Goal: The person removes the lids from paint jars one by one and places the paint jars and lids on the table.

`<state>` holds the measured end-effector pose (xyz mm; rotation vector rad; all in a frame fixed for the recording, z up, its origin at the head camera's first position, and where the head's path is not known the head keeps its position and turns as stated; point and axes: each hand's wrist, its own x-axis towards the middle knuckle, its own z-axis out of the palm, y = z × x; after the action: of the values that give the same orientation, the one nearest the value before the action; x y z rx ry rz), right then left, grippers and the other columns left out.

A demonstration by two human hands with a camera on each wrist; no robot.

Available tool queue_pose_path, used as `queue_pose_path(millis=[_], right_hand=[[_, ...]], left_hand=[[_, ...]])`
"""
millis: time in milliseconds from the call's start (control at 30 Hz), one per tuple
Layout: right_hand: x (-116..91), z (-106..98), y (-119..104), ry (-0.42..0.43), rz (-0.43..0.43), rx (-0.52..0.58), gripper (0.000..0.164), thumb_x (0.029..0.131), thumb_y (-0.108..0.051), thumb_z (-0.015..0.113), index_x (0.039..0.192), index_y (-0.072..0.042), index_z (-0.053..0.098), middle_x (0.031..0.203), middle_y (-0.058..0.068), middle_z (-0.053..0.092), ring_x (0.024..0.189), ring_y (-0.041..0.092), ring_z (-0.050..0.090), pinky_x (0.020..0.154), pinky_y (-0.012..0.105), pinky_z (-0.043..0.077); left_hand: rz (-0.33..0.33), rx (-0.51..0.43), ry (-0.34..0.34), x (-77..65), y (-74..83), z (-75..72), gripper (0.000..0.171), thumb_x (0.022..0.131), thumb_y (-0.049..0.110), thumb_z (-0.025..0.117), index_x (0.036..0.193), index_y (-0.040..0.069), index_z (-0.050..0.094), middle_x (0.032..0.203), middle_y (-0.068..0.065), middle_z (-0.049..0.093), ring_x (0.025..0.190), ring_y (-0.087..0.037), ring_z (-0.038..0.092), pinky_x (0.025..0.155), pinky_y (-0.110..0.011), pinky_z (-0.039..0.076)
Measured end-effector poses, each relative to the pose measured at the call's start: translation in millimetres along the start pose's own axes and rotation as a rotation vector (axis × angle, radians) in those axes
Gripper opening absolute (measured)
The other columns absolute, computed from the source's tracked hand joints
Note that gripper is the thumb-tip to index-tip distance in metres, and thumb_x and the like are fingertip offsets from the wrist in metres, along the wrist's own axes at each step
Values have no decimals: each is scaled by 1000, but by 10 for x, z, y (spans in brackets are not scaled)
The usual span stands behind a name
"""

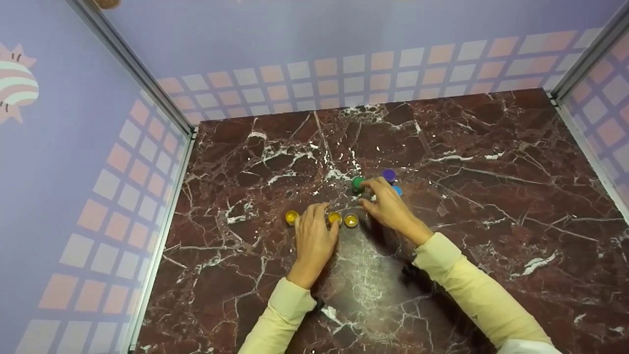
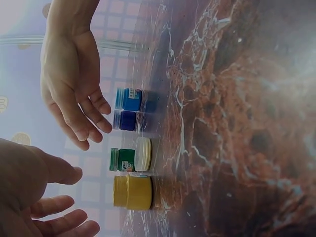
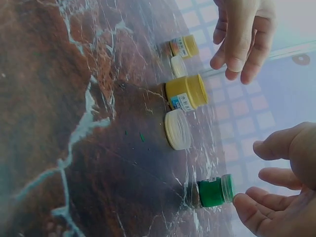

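Small paint jars stand on the marble-patterned tabletop. My left hand [image 1: 314, 233] hovers over the yellow ones with fingers spread and nothing in them. An uncapped yellow jar [image 3: 187, 93] is close below it, with an upturned lid [image 3: 178, 129] beside it. A second yellow jar [image 1: 292, 218] stands to the left, another lid [image 3: 177, 65] near it. My right hand [image 1: 385, 202] has its fingers apart, a fingertip right at the cap of the green jar [image 3: 212, 191]. Behind that hand are a purple jar [image 1: 389, 175] and a blue jar [image 2: 130, 98], partly covered by it in the head view.
Patterned panels [image 1: 344, 81] enclose the tabletop [image 1: 236, 295] at the back, left and right, with metal strips at their corners. Small green flecks [image 3: 141, 137] lie on the surface near the upturned lid.
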<state>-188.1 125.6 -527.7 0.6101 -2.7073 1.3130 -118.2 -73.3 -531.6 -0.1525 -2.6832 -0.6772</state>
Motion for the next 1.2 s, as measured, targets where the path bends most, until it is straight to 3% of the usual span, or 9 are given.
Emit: queue_pose_path(millis=[333,533,667,800,967,1200], right_hand=[[275,84,63,7,-11,-173,45,90,-3,75,132,8,60,120,24,57,112,40,54,98,53,50],[410,185,99,-52,6,-296,48,88,-2,76,133,6,60,124,28,56,116,45,54,102,54,48],[455,240,115,-100,28,-352,45,88,-1,76,130,4,61,125,29,56,115,47,56,102,54,49],[465,276,142,-112,33,-353,37,89,4,71,125,5,63,122,28,59,112,46,58,100,54,52],[472,290,160,-81,-3,-305,27,92,8,64,119,5,65,114,25,61,109,45,60,99,52,53],[439,279,65,-80,-40,-212,36,91,8,70,126,7,64,117,25,61,111,45,61,97,54,54]], left_hand=[[7,1,-12,8,-42,84,44,86,23,86,122,5,69,114,-10,69,103,-29,66,91,-44,48],[3,-23,-18,-7,-61,124,44,85,22,86,122,5,68,116,-10,67,103,-31,64,85,-43,48],[3,-67,-21,4,-76,137,44,87,19,84,124,4,66,121,-12,65,109,-32,63,92,-45,50],[-11,-139,-29,34,-80,153,44,89,14,82,128,2,64,126,-14,62,113,-34,62,100,-47,50],[-29,-184,-24,91,-84,180,45,90,13,80,131,3,63,129,-14,61,115,-34,62,101,-45,51],[-53,-176,-13,154,-88,194,47,89,13,81,132,5,63,130,-12,62,116,-32,63,100,-44,52]])
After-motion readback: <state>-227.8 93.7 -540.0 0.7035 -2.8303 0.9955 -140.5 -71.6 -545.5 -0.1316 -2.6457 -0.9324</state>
